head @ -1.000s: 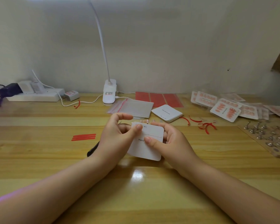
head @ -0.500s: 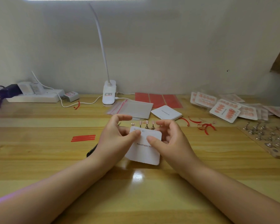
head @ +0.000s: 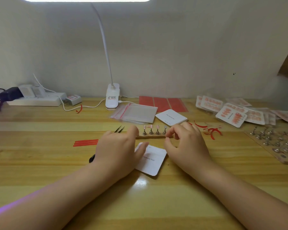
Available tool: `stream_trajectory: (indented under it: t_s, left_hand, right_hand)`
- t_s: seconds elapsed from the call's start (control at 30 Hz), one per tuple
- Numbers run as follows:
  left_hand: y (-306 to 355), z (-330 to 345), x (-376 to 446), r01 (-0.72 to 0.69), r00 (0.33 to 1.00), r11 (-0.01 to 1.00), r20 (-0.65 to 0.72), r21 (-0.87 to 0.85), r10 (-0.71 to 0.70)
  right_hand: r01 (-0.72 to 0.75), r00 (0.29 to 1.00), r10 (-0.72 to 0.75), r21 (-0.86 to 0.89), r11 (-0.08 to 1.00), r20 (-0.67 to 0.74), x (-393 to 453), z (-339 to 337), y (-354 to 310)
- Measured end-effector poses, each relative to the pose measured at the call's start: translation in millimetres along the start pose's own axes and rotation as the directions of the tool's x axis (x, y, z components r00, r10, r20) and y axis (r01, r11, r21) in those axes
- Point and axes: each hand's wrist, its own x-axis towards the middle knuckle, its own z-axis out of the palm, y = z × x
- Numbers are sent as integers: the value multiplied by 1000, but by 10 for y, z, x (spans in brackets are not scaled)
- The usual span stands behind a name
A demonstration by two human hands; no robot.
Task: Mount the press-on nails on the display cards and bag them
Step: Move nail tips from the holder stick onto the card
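At the far left of the frame, a power strip [head: 35, 101] is sitting against the wall, well apart from the work. Right of it, at left of centre, three red adhesive strips [head: 86, 143] are lying side by side on the table [head: 40, 163], probably kept within reach for fixing nails to cards. Just beyond the left hand [head: 116, 151], the tips of a pair of tweezers [head: 119, 129] are showing, with what is likely their dark handle end poking out below the wrist.

The left hand is lying over the left edge of the blank display card [head: 152, 161], its thumb stretched out on the card; the grip is released and only pressing, seemingly to keep the card flat and steady at centre frame. Behind it, a wooden holder [head: 152, 136] is carrying small metal stands topped with pink press-on nails [head: 150, 126], set close so each nail is a short reach away.

The right hand [head: 188, 146] is hovering just beside the holder's right end, fingers curled; whether it is pinching a nail I cannot tell.

Further back, clear zip bags [head: 136, 112] and a stack of blank cards [head: 171, 117] are waiting near the lamp base [head: 112, 97]. At upper right, finished carded nails [head: 231, 114] are piling up, so the job is looking well along.
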Motion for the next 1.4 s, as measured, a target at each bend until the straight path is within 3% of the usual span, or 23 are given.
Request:
stream_trajectory:
  t_s: [0.2,0.37,0.57,0.7,0.8,0.97,1.17,1.4]
  left_hand:
    - [-87,52,66,116,991,976,-40,-186,-126]
    - [-166,158,98,242,965,947,150,-210,-213]
    - [-234,232,161,244,951,920,260,-306,-165]
    - [-267,224,159,233,966,873,209,-428,-155]
    - [-260,206,134,183,980,867,155,-463,-124]
    - [-209,160,120,90,996,859,36,-503,-83]
    - [-117,97,58,-92,996,858,-63,-505,70]
    - [-72,55,37,-137,990,850,-81,-508,112]
  right_hand:
    - [14,997,-19,60,998,73,12,10,20]
    - [139,964,-140,23,990,224,-12,22,-7]
    - [140,921,-117,-37,989,373,41,4,47]
    - [135,903,-122,-4,991,412,88,-35,130]
    - [119,927,-135,66,991,351,79,-33,143]
    - [32,997,-43,147,989,69,88,7,204]
    - [-95,995,90,213,972,33,115,37,282]
    - [-95,995,87,216,972,44,131,36,284]
